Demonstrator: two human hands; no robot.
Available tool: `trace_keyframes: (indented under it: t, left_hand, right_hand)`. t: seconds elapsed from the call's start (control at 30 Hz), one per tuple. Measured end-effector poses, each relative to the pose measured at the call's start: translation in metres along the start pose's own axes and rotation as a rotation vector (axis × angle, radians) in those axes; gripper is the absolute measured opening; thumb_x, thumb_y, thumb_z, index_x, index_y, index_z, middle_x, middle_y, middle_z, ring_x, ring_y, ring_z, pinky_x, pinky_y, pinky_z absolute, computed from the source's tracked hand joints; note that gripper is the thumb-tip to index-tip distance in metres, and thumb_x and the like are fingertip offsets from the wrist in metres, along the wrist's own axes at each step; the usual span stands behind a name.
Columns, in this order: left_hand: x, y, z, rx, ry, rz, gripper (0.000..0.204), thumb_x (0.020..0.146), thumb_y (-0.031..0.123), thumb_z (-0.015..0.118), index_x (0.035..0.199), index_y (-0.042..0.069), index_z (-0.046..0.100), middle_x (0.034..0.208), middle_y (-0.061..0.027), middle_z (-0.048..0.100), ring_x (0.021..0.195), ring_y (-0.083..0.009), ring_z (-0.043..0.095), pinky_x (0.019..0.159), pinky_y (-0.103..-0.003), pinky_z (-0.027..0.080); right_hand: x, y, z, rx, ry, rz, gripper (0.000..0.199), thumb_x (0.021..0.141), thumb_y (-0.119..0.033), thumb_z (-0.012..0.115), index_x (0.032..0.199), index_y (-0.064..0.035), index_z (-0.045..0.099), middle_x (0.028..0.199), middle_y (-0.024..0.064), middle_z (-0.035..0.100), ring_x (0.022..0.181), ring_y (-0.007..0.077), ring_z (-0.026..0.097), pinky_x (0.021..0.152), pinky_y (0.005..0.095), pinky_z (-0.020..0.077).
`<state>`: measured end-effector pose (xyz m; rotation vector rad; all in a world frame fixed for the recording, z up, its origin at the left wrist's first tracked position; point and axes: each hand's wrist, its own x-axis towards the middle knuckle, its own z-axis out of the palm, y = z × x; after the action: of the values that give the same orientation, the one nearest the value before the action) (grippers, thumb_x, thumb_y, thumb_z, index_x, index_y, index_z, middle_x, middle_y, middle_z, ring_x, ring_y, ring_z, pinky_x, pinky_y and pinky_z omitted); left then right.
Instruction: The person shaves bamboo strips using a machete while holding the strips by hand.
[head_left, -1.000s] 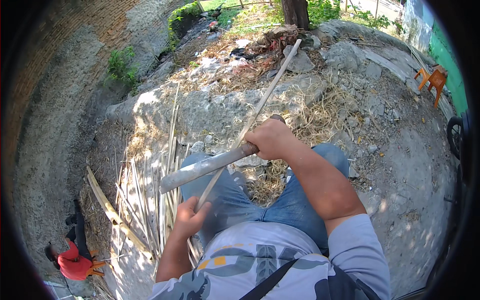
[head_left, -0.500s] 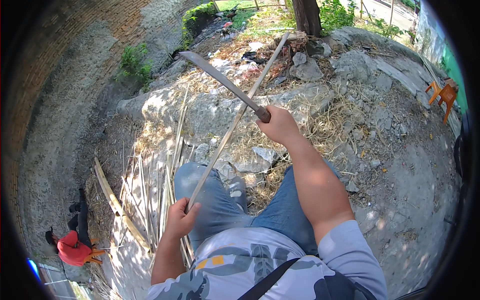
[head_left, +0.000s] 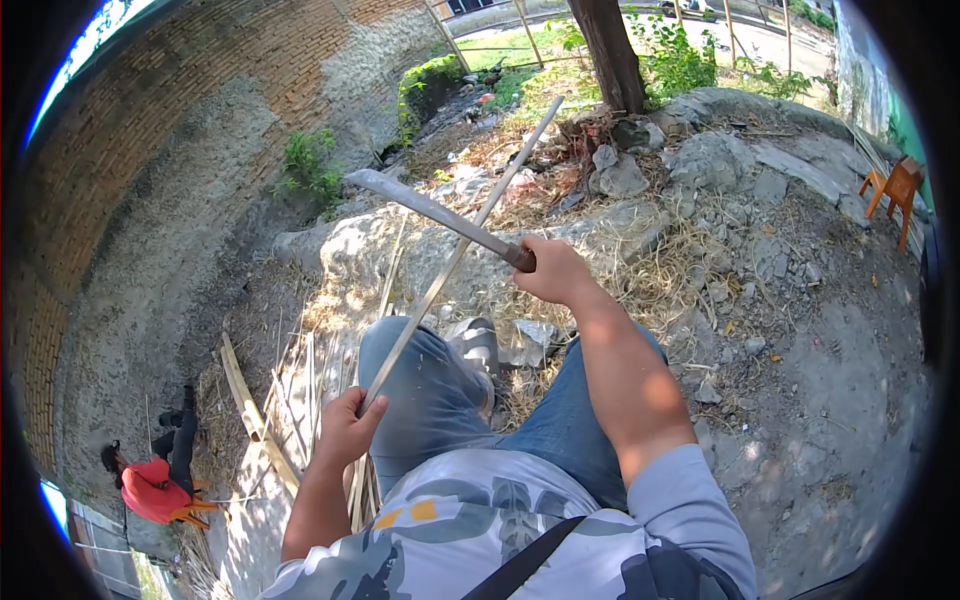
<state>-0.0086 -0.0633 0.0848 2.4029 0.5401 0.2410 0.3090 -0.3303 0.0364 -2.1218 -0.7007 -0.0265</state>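
My right hand [head_left: 556,272] is closed around the brown handle of a machete [head_left: 430,208]. Its long grey blade points to the far left and crosses a thin, pale bamboo strip [head_left: 425,305]. The lower end of that strip sits in the closed fingers of my left hand [head_left: 348,428], by my left knee. From there the strip slants up and away to the right, its far tip near the base of a tree. Blade and strip overlap close to the machete's handle; whether they touch I cannot tell.
Split bamboo strips [head_left: 312,375] and thicker bamboo pieces [head_left: 250,410] lie to my left. Beyond them a person in red [head_left: 155,490] sits on a stool. Curly shavings [head_left: 655,265] and rocks [head_left: 617,172] cover the ground ahead. An orange chair [head_left: 905,190] stands far right, a tree trunk [head_left: 610,55] ahead.
The view has tilted up, bringing in more of the background. The machete blade lies flatter across the strip, nearer its handle. Both hands keep their hold, and my left foot shows more.
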Motion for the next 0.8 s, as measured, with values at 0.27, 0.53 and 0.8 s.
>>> trace_keyframes:
  t: [0.27,0.53,0.8]
  left_hand:
    - [0.014,0.003,0.002,-0.024,0.003,0.059,0.036,0.099,0.034,0.073,0.085,0.002,0.065,0.065,0.0052,0.050,0.061,-0.0050,0.040,0.053,-0.027,0.034]
    - [0.043,-0.022,0.002,-0.096,-0.015,0.045,0.038,0.100,0.036,0.072,0.088,0.001,0.064,0.067,0.0053,0.049,0.062,-0.0051,0.040,0.054,-0.027,0.033]
    - [0.071,-0.031,0.031,-0.082,-0.028,0.039,0.037,0.102,0.033,0.070,0.088,-0.001,0.064,0.063,0.0040,0.050,0.060,-0.0047,0.040,0.053,-0.027,0.034]
  right_hand:
    - [-0.004,0.011,0.001,0.001,0.127,-0.061,0.036,0.072,-0.026,0.075,0.104,-0.0103,0.070,0.087,0.0178,0.072,0.087,0.0393,0.071,0.079,0.0494,0.0552]
    - [0.013,0.016,0.010,-0.063,0.109,-0.084,0.034,0.074,-0.026,0.074,0.104,-0.0120,0.070,0.084,0.0168,0.072,0.085,0.0386,0.071,0.078,0.0500,0.0555]
    - [0.004,0.009,0.022,-0.209,0.072,-0.196,0.026,0.077,-0.027,0.077,0.097,-0.0133,0.067,0.077,0.0144,0.071,0.077,0.0371,0.071,0.070,0.0499,0.0555]
